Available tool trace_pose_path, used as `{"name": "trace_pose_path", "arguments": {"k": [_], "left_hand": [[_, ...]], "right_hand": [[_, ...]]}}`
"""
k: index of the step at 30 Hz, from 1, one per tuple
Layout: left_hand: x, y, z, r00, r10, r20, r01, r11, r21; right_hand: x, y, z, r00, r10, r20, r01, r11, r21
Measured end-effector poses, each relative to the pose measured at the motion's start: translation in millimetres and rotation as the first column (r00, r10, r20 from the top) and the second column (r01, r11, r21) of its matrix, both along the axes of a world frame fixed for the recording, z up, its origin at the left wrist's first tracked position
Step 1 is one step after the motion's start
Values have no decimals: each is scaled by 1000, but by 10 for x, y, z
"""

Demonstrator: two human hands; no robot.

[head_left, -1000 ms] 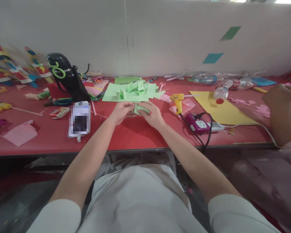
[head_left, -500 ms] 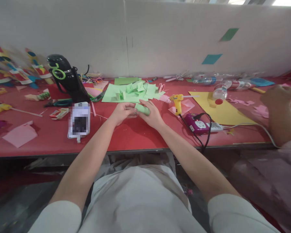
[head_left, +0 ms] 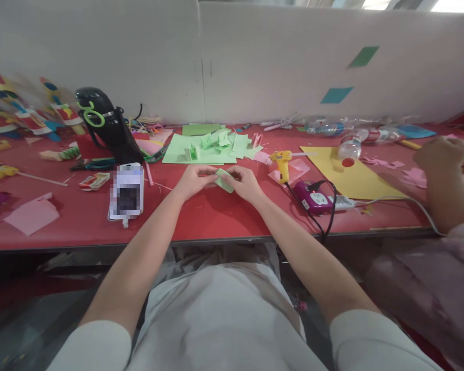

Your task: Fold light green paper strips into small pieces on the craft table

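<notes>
A small piece of light green paper (head_left: 225, 182) is held between both hands, just above the red table (head_left: 216, 219). My left hand (head_left: 194, 181) pinches its left corner between thumb and fingers. On the other side, my right hand (head_left: 248, 183) grips the upper right of the same piece, thumb on top. Part of the paper is covered by the fingers. Right behind the hands lie light green sheets (head_left: 174, 149) with several folded green pieces (head_left: 220, 140) on them.
To the right are a yellow glue gun (head_left: 282, 164), a purple power socket (head_left: 313, 198) with cables, yellow paper (head_left: 371, 178) and plastic bottles (head_left: 350, 149). A phone (head_left: 127, 191) and a black flask (head_left: 108, 123) stand left. Another person's arm (head_left: 443, 180) rests at far right.
The green paper has turned in my fingers: its curved, folded band now shows as a flatter, tilted piece. My right hand has shifted slightly down and right.
</notes>
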State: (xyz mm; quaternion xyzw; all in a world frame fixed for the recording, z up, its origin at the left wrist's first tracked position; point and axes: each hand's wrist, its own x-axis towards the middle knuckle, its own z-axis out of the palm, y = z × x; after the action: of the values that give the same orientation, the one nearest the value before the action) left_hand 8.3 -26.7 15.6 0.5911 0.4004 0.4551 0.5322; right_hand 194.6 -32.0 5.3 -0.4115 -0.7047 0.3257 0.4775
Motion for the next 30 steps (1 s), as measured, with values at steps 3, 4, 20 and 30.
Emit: {"name": "trace_pose_path", "arguments": {"k": [3, 4, 20, 30], "left_hand": [[1, -4, 30, 998, 39, -49, -35, 997, 74], [1, -2, 39, 997, 53, -56, -47, 993, 107], [33, 2, 50, 997, 81, -12, -74, 954, 290], [29, -22, 62, 1000, 21, -6, -18, 947, 321]], "right_hand": [[1, 17, -19, 1000, 26, -15, -27, 999, -23], [1, 23, -26, 999, 36, -20, -37, 999, -33], [-3, 19, -35, 995, 42, -89, -43, 999, -11], [-6, 9, -43, 995, 10, -103, -6, 999, 40]]}}
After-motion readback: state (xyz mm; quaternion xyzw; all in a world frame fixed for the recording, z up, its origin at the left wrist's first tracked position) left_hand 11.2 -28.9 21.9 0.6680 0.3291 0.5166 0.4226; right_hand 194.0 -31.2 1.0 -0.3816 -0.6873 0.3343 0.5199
